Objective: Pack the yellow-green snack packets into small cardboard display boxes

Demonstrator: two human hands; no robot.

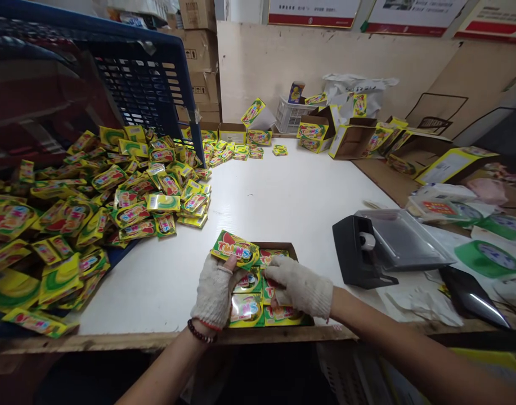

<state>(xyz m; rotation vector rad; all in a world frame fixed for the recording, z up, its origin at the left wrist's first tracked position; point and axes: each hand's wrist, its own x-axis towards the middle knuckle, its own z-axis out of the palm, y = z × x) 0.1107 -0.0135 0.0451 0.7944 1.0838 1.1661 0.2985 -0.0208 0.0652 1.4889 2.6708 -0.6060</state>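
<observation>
My left hand (215,289), in a knitted glove with bare fingertips, grips a small yellow-green "TWINS" candy packet (236,248) above the left rim of a display box. That box (288,247) lies at the table's front edge with rows of the same packets (246,309) face up inside it. Over the right half of the box, my gloved right hand (297,284) is closed with bent fingers and thumb around a packet (269,291) among the rows. Its fingers partly cover that packet.
At left, a blue crate (185,84) lies tipped, with a heap of loose packets (131,197) spilling onto the white table (258,191). Right of the box stand a black tape dispenser (354,253), a clear plastic tray (409,239) and green tape rolls (489,259). Open cartons (353,138) line the back.
</observation>
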